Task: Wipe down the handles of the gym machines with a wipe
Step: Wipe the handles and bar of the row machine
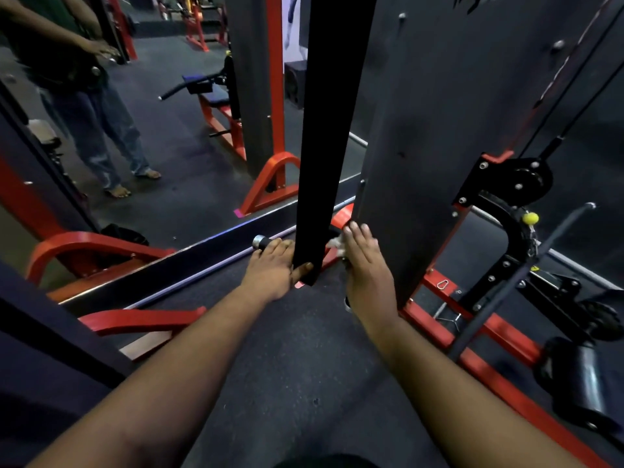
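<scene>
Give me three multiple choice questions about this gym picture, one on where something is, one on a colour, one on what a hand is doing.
1. Where is the wipe?
A. Under the right hand
B. On the floor
C. On the bench

2. What colour is the machine frame along the floor?
A. Yellow
B. Red
C. White

3. What is the left hand doing?
A. Hanging idle
B. Pointing upward
C. Gripping the handle

Answers: 1 A, white wipe peeks out beneath the right hand's fingers. 2 B, the base rails are red. 3 C, its fingers curl over the bar beside the silver end cap.
</scene>
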{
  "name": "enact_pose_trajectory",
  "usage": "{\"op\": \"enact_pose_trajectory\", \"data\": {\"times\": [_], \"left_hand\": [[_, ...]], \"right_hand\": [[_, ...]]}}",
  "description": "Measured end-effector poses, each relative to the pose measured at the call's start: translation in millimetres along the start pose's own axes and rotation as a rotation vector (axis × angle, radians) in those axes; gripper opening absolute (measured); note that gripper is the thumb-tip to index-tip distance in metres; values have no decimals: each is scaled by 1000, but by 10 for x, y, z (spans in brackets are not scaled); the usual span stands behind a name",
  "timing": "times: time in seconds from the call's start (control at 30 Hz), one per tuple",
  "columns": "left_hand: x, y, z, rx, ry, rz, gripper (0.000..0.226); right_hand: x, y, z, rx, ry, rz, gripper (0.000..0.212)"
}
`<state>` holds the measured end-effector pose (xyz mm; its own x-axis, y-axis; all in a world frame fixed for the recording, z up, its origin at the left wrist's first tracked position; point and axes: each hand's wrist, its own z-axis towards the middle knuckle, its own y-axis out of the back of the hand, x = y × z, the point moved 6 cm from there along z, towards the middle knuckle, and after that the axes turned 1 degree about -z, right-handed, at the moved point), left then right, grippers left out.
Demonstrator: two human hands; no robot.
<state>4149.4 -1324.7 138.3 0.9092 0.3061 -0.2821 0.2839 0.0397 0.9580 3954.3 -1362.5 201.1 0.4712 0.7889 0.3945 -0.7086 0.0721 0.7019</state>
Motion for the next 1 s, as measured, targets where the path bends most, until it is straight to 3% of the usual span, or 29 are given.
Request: {"op": "enact_pose_trajectory", "data": {"times": [0.1,0.17,0.3,0.37,0.43,0.5,0.6,0.7,0.8,0.9,0.93,1.0], "left_hand": [[-9,45,-15,-11,0,4,74],[-14,66,-24,-20,1,15,73],[-20,55,-19,-7,22,1,75],[-16,36,-13,11,30,-4,76],[-7,23,-12,14,33,-4,78],[3,4,-4,13,35,10,79],[15,-21,7,26,37,33,79],[3,-18,-5,29,29,57,78],[19,18,-30,14,35,85,78],[34,36,-66,-10,25,112,77],[32,24,-71,-7,25,112,77],[28,10,-79,-1,33,118,80]], "right_hand": [[110,17,207,46,-3,-89,57],[46,59,100,-21,-95,58,51],[-336,-22,-454,-206,-601,470,34],[-487,-232,-701,-197,-862,751,28],[-572,-342,-756,-189,-996,931,24],[-584,-268,-571,-204,-967,914,24],[-257,28,-2,-154,-658,704,29],[186,60,411,78,-287,142,46],[192,32,352,45,-92,-109,43],[-93,68,-17,-102,-189,175,29],[-227,33,-181,-123,-307,283,34],[-448,-182,-530,-53,-555,487,70]]}}
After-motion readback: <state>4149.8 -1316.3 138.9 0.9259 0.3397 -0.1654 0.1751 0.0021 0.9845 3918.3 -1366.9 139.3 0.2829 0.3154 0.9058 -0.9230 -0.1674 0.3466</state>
